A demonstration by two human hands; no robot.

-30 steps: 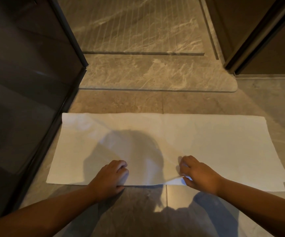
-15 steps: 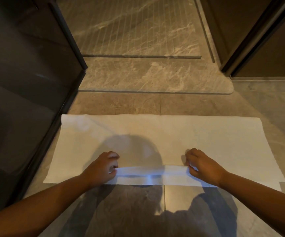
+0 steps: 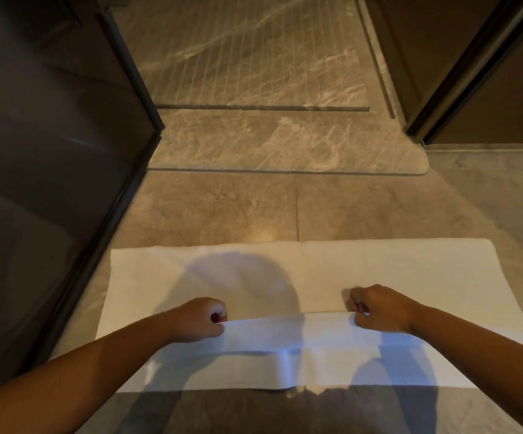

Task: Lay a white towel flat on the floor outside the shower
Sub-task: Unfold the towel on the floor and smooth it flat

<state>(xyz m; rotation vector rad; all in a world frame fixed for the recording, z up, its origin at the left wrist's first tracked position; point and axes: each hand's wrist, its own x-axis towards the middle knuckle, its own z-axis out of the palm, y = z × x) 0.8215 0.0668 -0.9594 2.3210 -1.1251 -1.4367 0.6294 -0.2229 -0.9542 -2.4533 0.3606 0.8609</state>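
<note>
Two hands pinch one raised fold of the white towel [image 3: 379, 270]: left hand [image 3: 202, 319] and right hand [image 3: 376, 308], each closed on fabric. Towel lies on the tiled floor [image 3: 222, 211], near the shower threshold [image 3: 285, 145], beside the dark glass panel [image 3: 50, 183].

1 white towel [image 3: 379, 277], 2 hands: left hand [image 3: 200, 319], right hand [image 3: 379, 308]; 1 dark glass panel [image 3: 50, 183].
</note>
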